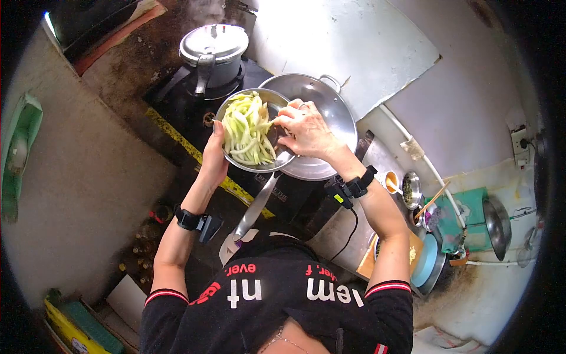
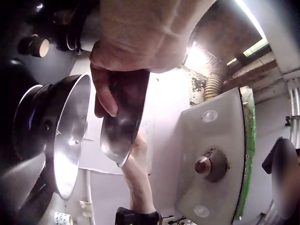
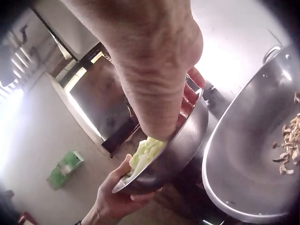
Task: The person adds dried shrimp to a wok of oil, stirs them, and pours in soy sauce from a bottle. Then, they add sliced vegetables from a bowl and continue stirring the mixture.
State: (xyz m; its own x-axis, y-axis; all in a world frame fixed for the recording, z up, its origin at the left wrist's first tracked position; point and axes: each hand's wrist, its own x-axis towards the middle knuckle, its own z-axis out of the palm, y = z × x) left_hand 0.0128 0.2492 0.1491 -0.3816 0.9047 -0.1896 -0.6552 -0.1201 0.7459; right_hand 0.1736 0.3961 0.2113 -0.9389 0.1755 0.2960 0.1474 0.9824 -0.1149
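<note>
My left hand grips the rim of a round steel bowl, thumb on top and fingers beneath. Pale green vegetable strips fill the bowl's left part. From the right, my right hand reaches into the bowl with bent fingers; I cannot tell whether they hold anything. The bowl overlaps the left side of a steel wok with a long handle. Small brown pieces lie in the wok in the right wrist view. The left wrist view shows the bowl's underside tilted.
A lidded pressure cooker stands on the black stove behind, its handle pointing toward me. On the right counter are a small cup, a bowl of dark greens, chopsticks and a wooden board. A wall stands close on the left.
</note>
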